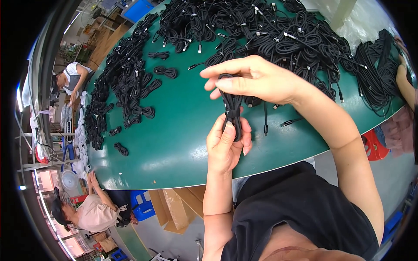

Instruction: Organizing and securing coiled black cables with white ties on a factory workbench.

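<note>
Coiled black cable (pixel 231 104) is held upright above the near edge of a green-topped bench (pixel 174 150). Toward the bench's far edge spreads a heap of black cables (pixel 244 28). The right hand (pixel 263 80) pinches the upper loops between thumb and fingers; the left hand (pixel 221 152) grasps the lower end. Smaller, a tied coil (pixel 121 149) lies toward the near left corner; smallest, a dark strap (pixel 234 113) circles the held cable's middle.

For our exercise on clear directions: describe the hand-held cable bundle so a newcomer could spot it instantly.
Start at the green table, then find the left hand above its near side. It grips a looped black cable bundle with a dark band, held up while its neighbours lie on the table.
</note>
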`<state>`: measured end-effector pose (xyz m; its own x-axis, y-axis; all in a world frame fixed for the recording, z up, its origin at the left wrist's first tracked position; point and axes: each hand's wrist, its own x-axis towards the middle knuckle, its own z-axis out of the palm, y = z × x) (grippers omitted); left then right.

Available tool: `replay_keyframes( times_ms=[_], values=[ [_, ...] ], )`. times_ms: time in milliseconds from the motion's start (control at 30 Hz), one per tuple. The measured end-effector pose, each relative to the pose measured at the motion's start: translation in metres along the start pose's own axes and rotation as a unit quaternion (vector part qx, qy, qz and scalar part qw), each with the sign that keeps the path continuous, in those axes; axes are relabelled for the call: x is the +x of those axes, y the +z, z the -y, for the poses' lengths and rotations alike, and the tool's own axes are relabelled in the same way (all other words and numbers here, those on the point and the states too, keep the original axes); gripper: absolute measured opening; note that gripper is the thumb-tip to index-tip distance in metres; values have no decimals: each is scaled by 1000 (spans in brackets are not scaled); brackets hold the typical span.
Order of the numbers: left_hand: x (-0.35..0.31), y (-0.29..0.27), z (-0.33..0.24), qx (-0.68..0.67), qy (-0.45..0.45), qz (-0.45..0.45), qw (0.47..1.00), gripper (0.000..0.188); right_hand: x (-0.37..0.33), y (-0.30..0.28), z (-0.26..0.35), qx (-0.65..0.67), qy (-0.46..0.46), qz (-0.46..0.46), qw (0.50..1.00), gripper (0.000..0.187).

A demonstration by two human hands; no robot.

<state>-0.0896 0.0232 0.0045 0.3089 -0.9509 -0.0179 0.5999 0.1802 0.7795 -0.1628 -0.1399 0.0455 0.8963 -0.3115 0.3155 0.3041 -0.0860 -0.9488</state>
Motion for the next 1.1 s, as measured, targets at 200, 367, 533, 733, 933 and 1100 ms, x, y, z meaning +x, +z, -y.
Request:
replay_keyframes(
  times_ms=[200, 367, 533, 733, 933, 1100],
  values=[
    [-1, 4, 2, 32, -21, 12, 999, 25, 3, 17, -10, 323, 137, -114, 929, 37],
    [5, 13, 10, 236, 17, -131, 963, 23, 2, 20, -3, 318, 150, -169, 921, 39],
    [4, 10, 18, 367, 83, -135, 916, 27, -3, 30, 0, 238, 121, -192, 944, 42],
    [2, 1, 22, 507, 105, -133, 845, 22, -7, 39, 2, 177, 105, -190, 960, 38],
    [2, 8, 14, 407, 37, -96, 907, 19, -6, 29, 4, 292, 127, -201, 926, 44],
    [3, 18, -4, 213, -25, -76, 974, 18, 4, 6, 6, 196, 80, -169, 963, 50]
  ],
)
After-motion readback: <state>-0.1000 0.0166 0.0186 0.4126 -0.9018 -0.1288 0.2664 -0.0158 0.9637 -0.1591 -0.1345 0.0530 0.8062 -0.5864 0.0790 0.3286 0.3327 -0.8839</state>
